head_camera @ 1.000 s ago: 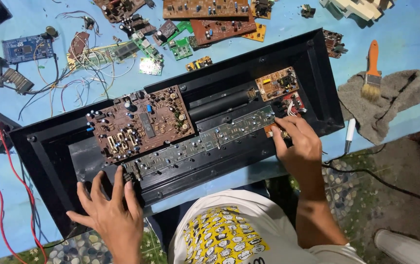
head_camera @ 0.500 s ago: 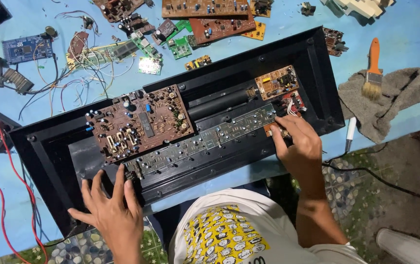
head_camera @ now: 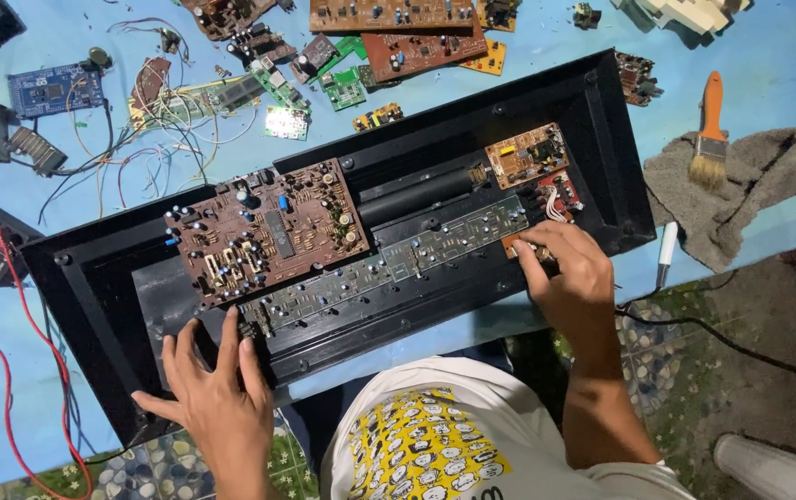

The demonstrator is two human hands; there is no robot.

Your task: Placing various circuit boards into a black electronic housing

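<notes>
Left hand (head_camera: 213, 398) lies flat, fingers spread, on the black case (head_camera: 102, 306); right hand (head_camera: 569, 278) has fingers curled, pressing the long board (head_camera: 389, 268) near the counter's front edge.

A long black casing (head_camera: 602, 111) lies open and slantwise across the near edge of the blue desk (head_camera: 787, 46), its right end farther from that edge than its left. Inside, a brown circuit board (head_camera: 268, 236) sits left of centre, a long narrow strip board (head_camera: 389, 264) runs along the casing's near side, and a small orange board (head_camera: 528, 153) sits towards the right end.
</notes>
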